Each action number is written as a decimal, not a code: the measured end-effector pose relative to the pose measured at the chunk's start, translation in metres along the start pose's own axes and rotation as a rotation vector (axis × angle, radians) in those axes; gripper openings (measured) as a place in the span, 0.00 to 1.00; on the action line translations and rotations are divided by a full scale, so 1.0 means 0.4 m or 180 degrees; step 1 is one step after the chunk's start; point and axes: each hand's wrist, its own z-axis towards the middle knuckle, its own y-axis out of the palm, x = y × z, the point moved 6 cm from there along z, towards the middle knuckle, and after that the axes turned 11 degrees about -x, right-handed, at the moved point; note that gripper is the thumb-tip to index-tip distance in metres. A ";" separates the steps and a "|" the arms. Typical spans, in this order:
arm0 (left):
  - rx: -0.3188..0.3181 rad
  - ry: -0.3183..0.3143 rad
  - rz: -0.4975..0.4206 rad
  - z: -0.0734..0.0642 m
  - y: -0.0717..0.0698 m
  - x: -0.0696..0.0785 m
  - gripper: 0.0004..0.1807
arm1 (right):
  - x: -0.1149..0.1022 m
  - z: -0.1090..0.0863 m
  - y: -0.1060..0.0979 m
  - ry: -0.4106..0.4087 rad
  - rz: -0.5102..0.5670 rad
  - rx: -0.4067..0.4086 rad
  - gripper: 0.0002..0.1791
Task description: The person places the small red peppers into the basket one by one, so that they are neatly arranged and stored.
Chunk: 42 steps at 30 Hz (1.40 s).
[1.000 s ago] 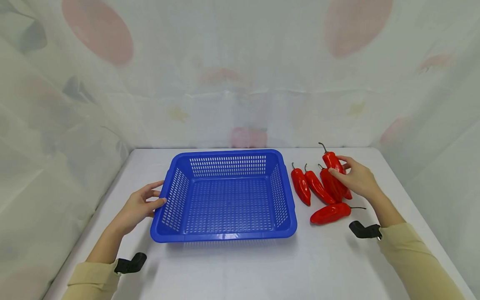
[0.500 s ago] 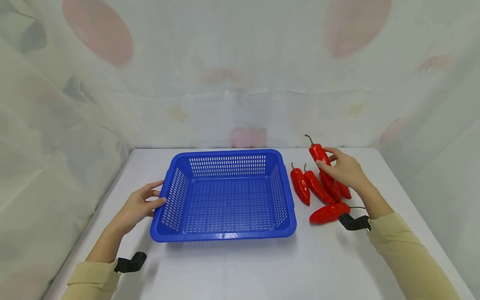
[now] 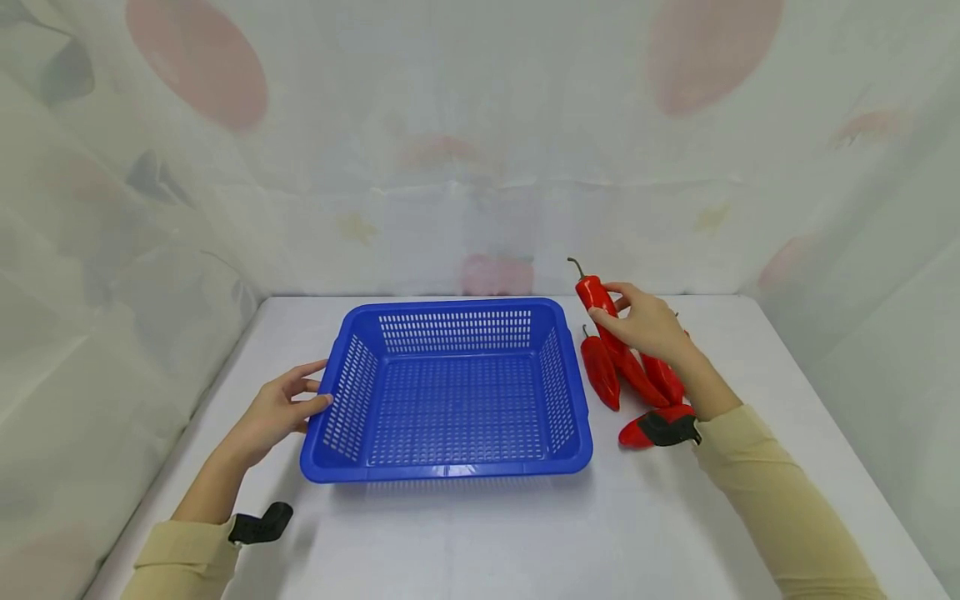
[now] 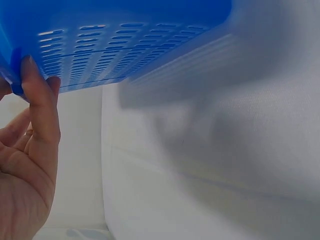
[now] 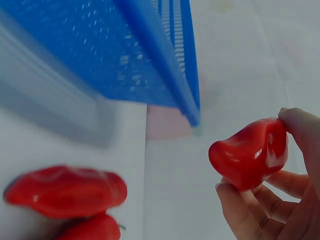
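My left hand (image 3: 272, 415) grips the left rim of a blue perforated plastic basket (image 3: 450, 473), thumb on the rim and fingers against the outside. The left wrist view shows the same hand (image 4: 37, 145) pinching the basket's edge. To the right of the basket, my right hand (image 3: 647, 321) holds a red chili pepper (image 3: 594, 292) between thumb and fingers, its green stem pointing up and away. In the right wrist view this pepper (image 5: 250, 155) hangs beside the basket wall, tip toward the camera. The inside of the basket holds nothing.
On the white table (image 3: 480, 542), several more red peppers lie right of the basket. The nearest pepper (image 3: 601, 375) is close to the basket's right wall. Another pepper (image 3: 636, 434) is partly hidden by the right wrist camera. A pale patterned cloth (image 3: 480, 208) encloses the back and sides.
My right hand has lifted the pepper from the group and carried it left toward the basket's right rim. The left hand and basket have stayed in place.
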 end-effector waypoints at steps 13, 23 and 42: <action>0.0021 -0.0027 -0.0012 0.000 0.001 0.000 0.37 | -0.084 0.043 0.057 -0.0166 0.0405 -0.0180 0.38; 0.0022 -0.0016 -0.0029 0.001 0.001 0.000 0.37 | -0.156 0.068 0.115 -0.0326 0.0352 -0.0188 0.36; 0.0017 -0.0029 -0.0033 0.000 0.001 -0.002 0.37 | -0.256 0.112 0.241 -0.0458 0.0571 -0.0470 0.33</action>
